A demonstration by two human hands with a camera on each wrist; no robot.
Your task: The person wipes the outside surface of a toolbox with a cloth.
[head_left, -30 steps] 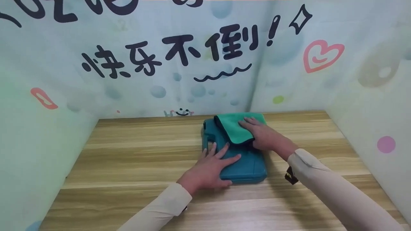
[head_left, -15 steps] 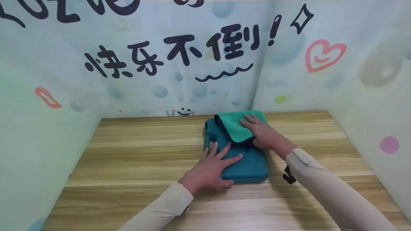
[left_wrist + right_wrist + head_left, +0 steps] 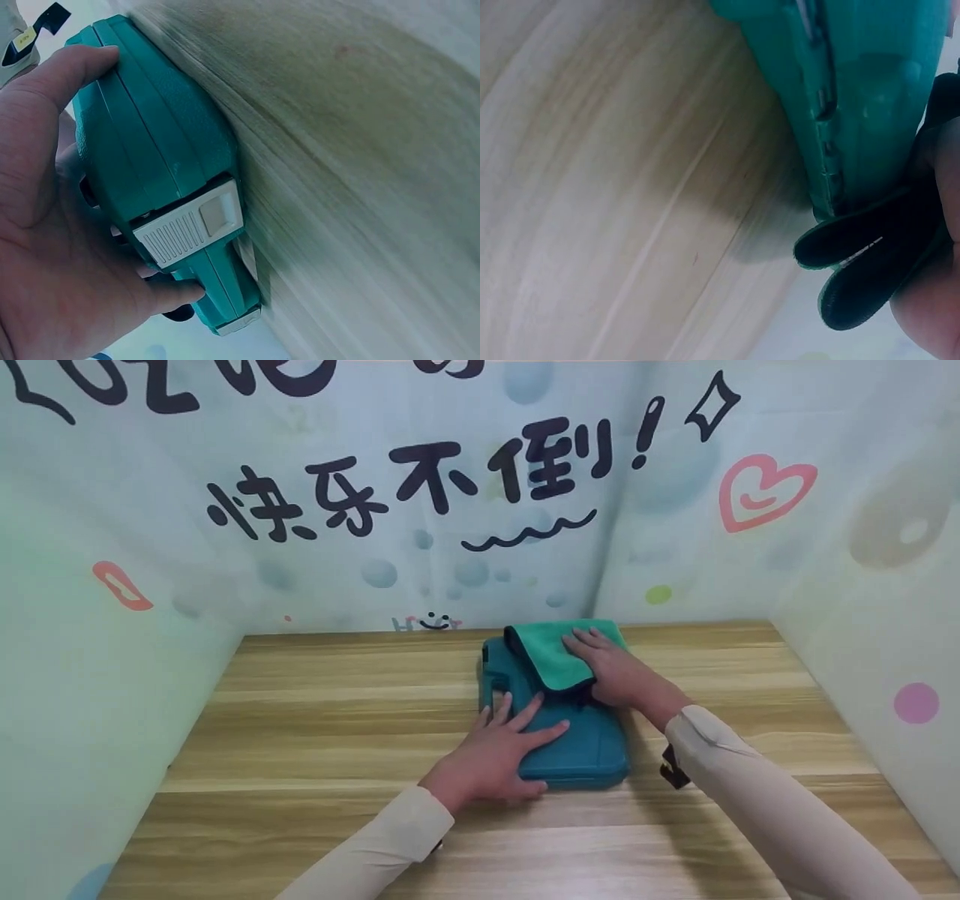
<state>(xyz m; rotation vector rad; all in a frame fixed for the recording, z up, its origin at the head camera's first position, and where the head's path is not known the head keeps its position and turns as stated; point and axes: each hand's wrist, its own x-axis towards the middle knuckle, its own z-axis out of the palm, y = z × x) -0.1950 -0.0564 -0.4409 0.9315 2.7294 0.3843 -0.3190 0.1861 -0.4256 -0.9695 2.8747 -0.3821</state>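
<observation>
A teal plastic carry case [image 3: 581, 754] lies flat on the table. My left hand [image 3: 487, 757] rests spread over its near left part, fingers on the top and the thumb at the near side. In the left wrist view, a grey latch [image 3: 191, 229] shows between thumb and fingers. My right hand [image 3: 619, 675] presses a folded green cloth [image 3: 551, 656] with dark edging onto the far part of the case; its fingers lie extended over the cloth and its thumb is hidden. The right wrist view shows the cloth's dark underside [image 3: 877, 255] beside the hinged side [image 3: 829, 150] of the case.
The wood-grain table [image 3: 337, 720] extends around the case. A printed curtain [image 3: 412, 555] with dark lettering stands right behind it, and pale side panels [image 3: 877, 607] flank the table. The case's handle [image 3: 487, 690] faces left.
The head view has shifted slightly, so the scene sits a little further right. The right hand and cloth have moved very slightly toward the back; the left hand keeps its place on the case.
</observation>
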